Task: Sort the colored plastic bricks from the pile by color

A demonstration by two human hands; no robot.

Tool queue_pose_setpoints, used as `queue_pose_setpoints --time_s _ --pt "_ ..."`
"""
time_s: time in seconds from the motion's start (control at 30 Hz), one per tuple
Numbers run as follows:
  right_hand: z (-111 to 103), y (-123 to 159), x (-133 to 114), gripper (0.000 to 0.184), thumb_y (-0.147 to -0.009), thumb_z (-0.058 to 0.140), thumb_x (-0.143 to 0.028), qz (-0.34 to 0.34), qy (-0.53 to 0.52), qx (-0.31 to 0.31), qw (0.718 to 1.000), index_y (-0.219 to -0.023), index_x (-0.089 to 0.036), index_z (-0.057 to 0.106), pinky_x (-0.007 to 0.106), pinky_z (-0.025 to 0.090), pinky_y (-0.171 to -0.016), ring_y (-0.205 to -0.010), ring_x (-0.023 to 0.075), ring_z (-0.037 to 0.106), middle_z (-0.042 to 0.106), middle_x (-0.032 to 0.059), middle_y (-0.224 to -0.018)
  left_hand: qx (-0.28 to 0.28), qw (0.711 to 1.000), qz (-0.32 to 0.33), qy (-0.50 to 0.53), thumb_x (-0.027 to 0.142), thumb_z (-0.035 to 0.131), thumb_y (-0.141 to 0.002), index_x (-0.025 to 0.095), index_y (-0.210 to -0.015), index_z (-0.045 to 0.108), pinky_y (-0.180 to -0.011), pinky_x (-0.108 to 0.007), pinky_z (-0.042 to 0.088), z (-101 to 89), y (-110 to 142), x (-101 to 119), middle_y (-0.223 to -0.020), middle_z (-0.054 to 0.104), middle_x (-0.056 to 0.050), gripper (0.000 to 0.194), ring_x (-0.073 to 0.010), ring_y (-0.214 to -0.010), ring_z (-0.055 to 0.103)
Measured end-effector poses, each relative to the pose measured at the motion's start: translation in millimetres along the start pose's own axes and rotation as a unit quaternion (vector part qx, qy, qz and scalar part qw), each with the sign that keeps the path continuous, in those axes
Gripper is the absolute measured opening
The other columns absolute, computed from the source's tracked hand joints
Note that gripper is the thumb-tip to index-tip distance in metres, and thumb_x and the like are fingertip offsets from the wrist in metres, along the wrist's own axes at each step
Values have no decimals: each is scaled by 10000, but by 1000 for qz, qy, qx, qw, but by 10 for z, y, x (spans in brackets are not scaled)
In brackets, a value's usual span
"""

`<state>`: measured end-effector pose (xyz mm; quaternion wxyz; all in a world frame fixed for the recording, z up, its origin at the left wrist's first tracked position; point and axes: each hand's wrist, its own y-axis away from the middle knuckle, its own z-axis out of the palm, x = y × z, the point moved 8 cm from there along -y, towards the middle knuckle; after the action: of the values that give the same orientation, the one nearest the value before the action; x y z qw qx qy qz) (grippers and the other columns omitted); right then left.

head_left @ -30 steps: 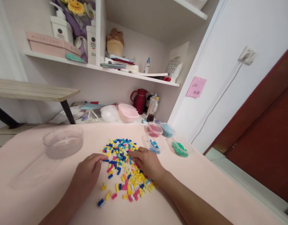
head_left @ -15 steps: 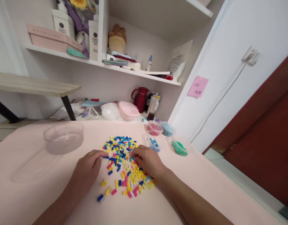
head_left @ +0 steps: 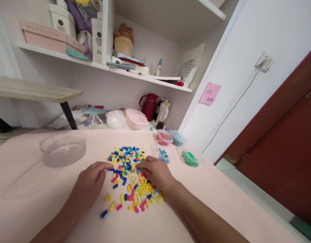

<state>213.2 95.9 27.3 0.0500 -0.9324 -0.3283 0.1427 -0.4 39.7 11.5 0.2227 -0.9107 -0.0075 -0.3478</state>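
Small toy building bricks (head_left: 127, 165) in blue, yellow, pink, white and other colours lie in a loose heap on the pink tabletop. At the heap's left edge is my left hand (head_left: 93, 177), its index finger stretched toward the blue bricks and the thumb tip a little apart below it. My right hand (head_left: 158, 173) rests over the heap's right side, index finger reaching out among the bricks. Its thumb is hidden, and no brick shows in its fingers. A few bricks, including a dark blue brick (head_left: 104, 213), lie scattered nearer to me.
Small clear tubs hold sorted pieces: green (head_left: 190, 159), blue (head_left: 163, 154), red (head_left: 164, 137) and light blue (head_left: 178, 138). A round clear container (head_left: 63, 150) stands at left. Behind are a pink bowl (head_left: 136, 118), a red jug (head_left: 149, 106) and a shelf (head_left: 94, 64).
My right index finger has stretched out leftward, farther into the heap. My left hand stays at the heap's left edge. The whole view has shifted slightly.
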Motion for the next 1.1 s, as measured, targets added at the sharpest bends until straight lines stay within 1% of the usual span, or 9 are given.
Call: queue_pose_setpoints --time_s 0.37,0.43,0.5,0.6,0.7,0.8,0.87,0.97,1.1 --pt "-59 14 -21 222 -874 559 -172 18 9 2 1000 -1005 -285 698 227 399 -705 -912 158 634 694 8 -1025 5 1000 -4 -6 331 412 -816 272 -865 735 -895 -345 534 -25 -15 27 -991 765 -1 332 -218 -968 698" --pt "-173 37 17 200 -867 573 -182 20 9 26 999 -993 -279 695 233 395 -696 -852 150 632 694 6 -997 5 1000 -4 -7 332 413 -817 275 -862 736 -891 -338 536 -22 -15 23 -988 766 2 331 -214 -969 698" --pt "-365 69 109 171 -872 581 -208 27 2 75 997 -987 -273 689 242 397 -691 -804 145 625 693 4 -966 4 1000 -2 -6 334 414 -820 274 -867 738 -890 -333 537 -16 -13 16 -994 764 2 333 -213 -972 699" --pt "-671 127 350 155 -874 576 -226 59 -9 152 987 -984 -257 682 255 406 -678 -779 151 621 691 13 -937 10 1000 4 -4 339 420 -820 272 -875 740 -895 -333 539 -17 -9 -2 -998 764 0 331 -214 -967 701" --pt "-844 180 638 170 -875 558 -242 116 -3 202 972 -989 -246 683 264 408 -651 -761 160 622 695 17 -914 13 1000 8 -7 351 430 -815 274 -877 742 -897 -335 540 -18 -11 -22 -992 767 -2 327 -217 -960 704" --pt "-850 214 848 186 -872 551 -249 171 16 218 961 -991 -254 694 261 390 -622 -752 159 620 699 11 -924 10 1000 5 -12 361 436 -813 284 -880 744 -871 -326 549 -19 -18 -32 -1004 767 2 325 -216 -967 705" --pt "-805 217 906 191 -869 554 -238 189 26 213 958 -984 -260 705 258 377 -614 -757 157 617 698 11 -947 8 1000 2 -16 365 438 -812 288 -878 746 -868 -328 551 -20 -23 -36 -1007 767 3 325 -217 -972 705" --pt "-757 209 907 200 -876 548 -227 192 37 201 960 -989 -258 711 258 369 -616 -773 161 617 692 18 -966 3 1000 3 -16 371 428 -817 288 -888 746 -895 -341 543 -5 -30 -55 -1015 766 1 336 -220 -989 701" --pt "-786 213 851 279 -880 531 -208 183 37 214 959 -1109 -265 680 260 389 -631 -764 157 613 668 31 -1020 3 1000 -4 -16 392 425 -819 295 -899 741 -891 -351 543 21 -36 -110 -1036 761 3 341 -227 -1012 694"
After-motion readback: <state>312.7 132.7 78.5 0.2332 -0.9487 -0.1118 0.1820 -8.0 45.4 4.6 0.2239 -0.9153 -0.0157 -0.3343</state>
